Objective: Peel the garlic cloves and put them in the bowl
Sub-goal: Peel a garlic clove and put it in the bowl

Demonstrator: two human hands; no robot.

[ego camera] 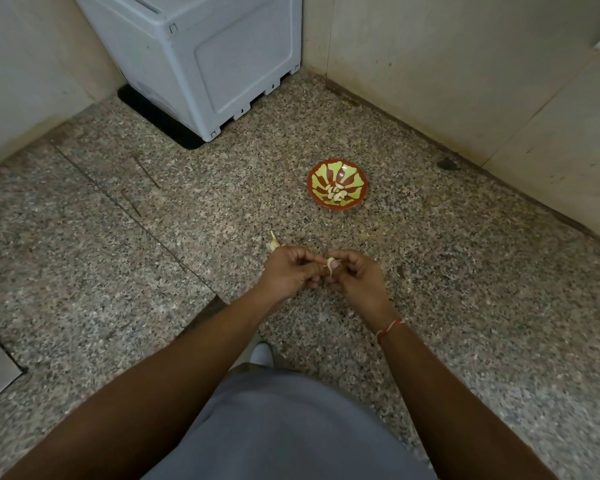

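A small pale garlic clove (330, 264) with its papery skin partly lifted is pinched between the fingertips of the left hand (289, 271) and the right hand (355, 279), both curled closely round it above the speckled granite floor (465, 271). A larger remnant of garlic (273, 243) appears to be kept at the far outer side of the left hand (whether it is held in the palm or lies on the floor behind cannot be told). A red thread bracelet (388, 328) is worn at the right wrist.

Beyond the hands and slightly to the right, well apart from them, a round red bowl with a yellow-green petal pattern (336, 169) is set on the floor, with peeled cloves (336, 194) gathered in its middle.

The clove could be squeezed out of so small a pinch and dropped onto the floor, where it would be dirtied. Flakes of skin could be carried into the bowl if the clove is released before being fully stripped. Because the bowl is shallow and far from the hands, a tossed clove could be bounced over its rim.
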